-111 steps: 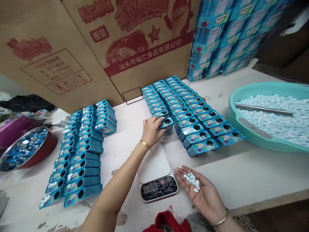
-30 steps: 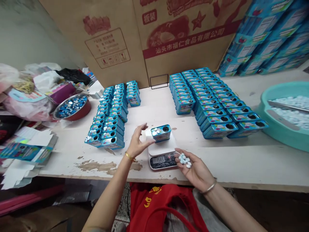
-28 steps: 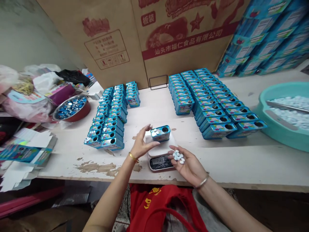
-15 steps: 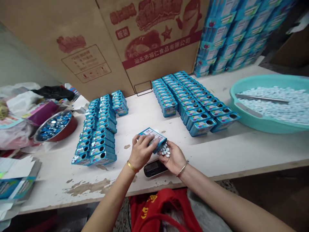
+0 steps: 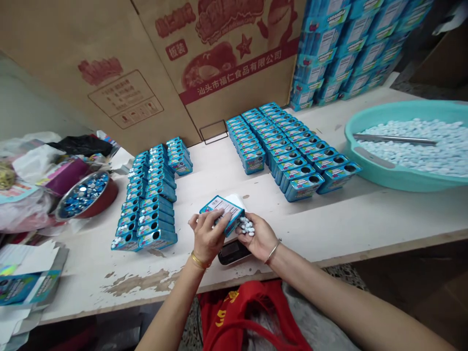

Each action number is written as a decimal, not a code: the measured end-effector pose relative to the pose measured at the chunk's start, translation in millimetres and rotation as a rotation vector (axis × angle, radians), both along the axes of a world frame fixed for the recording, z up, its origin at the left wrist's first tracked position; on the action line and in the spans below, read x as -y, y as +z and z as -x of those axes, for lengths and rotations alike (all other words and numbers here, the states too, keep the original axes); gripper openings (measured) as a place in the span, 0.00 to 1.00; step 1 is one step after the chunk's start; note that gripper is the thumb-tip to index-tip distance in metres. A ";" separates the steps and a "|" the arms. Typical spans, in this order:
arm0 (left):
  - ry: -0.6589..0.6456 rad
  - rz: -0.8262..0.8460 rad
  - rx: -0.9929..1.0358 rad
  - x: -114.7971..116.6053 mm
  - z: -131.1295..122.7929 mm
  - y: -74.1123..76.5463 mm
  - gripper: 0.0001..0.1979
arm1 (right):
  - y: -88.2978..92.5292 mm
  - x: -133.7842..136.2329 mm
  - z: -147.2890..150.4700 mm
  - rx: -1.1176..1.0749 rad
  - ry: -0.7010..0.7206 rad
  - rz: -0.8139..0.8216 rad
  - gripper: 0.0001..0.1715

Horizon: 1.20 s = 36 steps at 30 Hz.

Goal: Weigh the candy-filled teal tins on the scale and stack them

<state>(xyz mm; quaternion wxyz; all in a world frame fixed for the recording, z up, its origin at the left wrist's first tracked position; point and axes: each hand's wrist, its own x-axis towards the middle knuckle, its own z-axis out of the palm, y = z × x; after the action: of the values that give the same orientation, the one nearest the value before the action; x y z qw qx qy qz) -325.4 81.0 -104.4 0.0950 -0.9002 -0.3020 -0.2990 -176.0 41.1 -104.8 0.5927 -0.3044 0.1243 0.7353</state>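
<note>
**My left hand (image 5: 206, 237) tilts a blue mint tin (image 5: 222, 213) against my cupped right hand (image 5: 258, 239)**

I'm grasping the tin from above with my left hand, my fingers wrapped over its labelled face. It lies on a slant at the middle of the table edge, its lower end right against my right hand. That hand is cupped palm up, fingers partly curled, holding a small heap of white mints (image 5: 246, 226) just beside the tin's lower corner. The tin's end is hard to see from here, so I can't tell whether any mints are crossing into it.

Just under my hands sits a digital kitchen scale (image 5: 234, 252), with its white platform (image 5: 236, 201) showing behind the tin. Two blocks of upright blue tins stand on the white table (image 5: 369, 219): the left block (image 5: 151, 200) and the right block (image 5: 278, 151). At the right of the frame, a teal basin (image 5: 365, 156) holds a mass of mints and a metal rod (image 5: 395, 139). At the left, a steel bowl (image 5: 86, 195) holds shiny blue pieces, and stacked blue cartons (image 5: 340, 48) rise at the upper right.
</note>
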 end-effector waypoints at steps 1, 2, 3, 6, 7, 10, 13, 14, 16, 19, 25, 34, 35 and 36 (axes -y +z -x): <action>0.016 0.056 0.031 -0.9 -0.4 -2.1 0.20 | -0.3 0.7 -1.7 0.002 0.001 -0.003 0.10; 0.035 0.125 0.073 -2.0 -1.2 -4.3 0.20 | -0.7 1.6 -3.8 0.005 0.003 -0.007 0.09; 0.053 0.204 0.128 -3.5 -2.2 -6.6 0.19 | -1.1 2.8 -6.3 0.007 0.004 -0.012 0.09; 0.087 0.471 0.342 -10.7 -5.5 -15.4 0.17 | -3.1 9.0 -14.4 0.019 -0.001 -0.023 0.08; 0.093 0.549 0.413 -13.8 -6.2 -19.0 0.17 | -4.0 12.1 -17.1 0.024 -0.004 -0.024 0.08; 0.107 0.720 0.578 -22.0 -6.4 -29.6 0.20 | -6.9 23.1 -23.7 0.040 -0.010 -0.014 0.07; 0.086 0.792 0.633 -24.4 -4.3 -33.2 0.22 | -8.7 34.8 -28.2 0.052 0.007 0.015 0.10; 0.074 0.785 0.625 -23.6 -3.1 -32.0 0.25 | -8.7 38.5 -29.4 0.054 0.011 0.025 0.11; 0.084 0.726 0.603 -19.6 0.1 -27.7 0.32 | -8.0 45.8 -31.4 0.053 0.005 0.042 0.12; 0.216 0.606 0.661 -10.2 8.7 -24.0 0.31 | -5.7 56.8 -35.0 0.046 -0.030 0.069 0.13; 0.435 0.651 1.020 11.6 37.2 -46.0 0.15 | -6.8 75.7 -46.7 0.075 -0.083 0.137 0.15; 0.556 0.807 1.068 28.6 58.6 -63.5 0.12 | -9.9 76.2 -50.4 0.075 -0.112 0.183 0.18; 0.557 0.816 1.067 28.7 59.1 -65.1 0.12 | -10.3 76.1 -50.0 0.073 -0.108 0.177 0.18; 0.560 0.824 1.066 28.6 59.7 -67.3 0.12 | -11.1 76.2 -49.8 0.072 -0.104 0.169 0.18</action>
<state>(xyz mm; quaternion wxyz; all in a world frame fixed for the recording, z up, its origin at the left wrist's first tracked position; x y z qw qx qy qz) -385.1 52.4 -171.6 -0.3384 -0.4843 -0.6141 -0.5233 -126.2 -35.2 -116.0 0.6062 -0.3727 0.1801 0.6791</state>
